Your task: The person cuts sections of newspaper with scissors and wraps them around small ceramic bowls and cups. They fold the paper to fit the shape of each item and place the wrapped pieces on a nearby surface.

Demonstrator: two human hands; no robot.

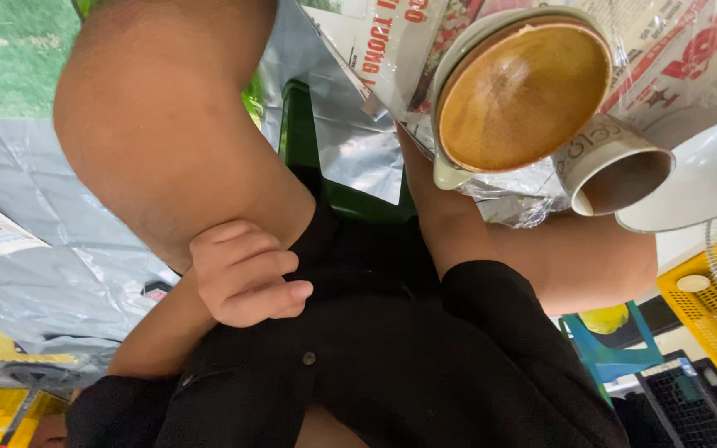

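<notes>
Sitting with the left hand curled into a loose fist, gripping nothing, knuckles pressing against the bare raised knee above the black shirt. Reaching the right forearm up and away toward the bowl, a pale-rimmed ceramic one with a brown inside, tilting open toward the camera at the top of the view. Not showing the right hand at all, hidden behind the bowl's lower edge, so not possible to tell whether gripping, cupping or only touching. Judging by the line of the arm, probably steadying or lifting the bowl off the crinkled plastic sheeting and printed paper. Lying just beside the bowl, nearly touching its lower right edge: a mug on its side, mouth facing out, with a white dish right behind. Calling, for any next move of the bowl, for a firm hold under its rim and a path up and away from the mug, possibly bringing the idle left fist across as support.
</notes>
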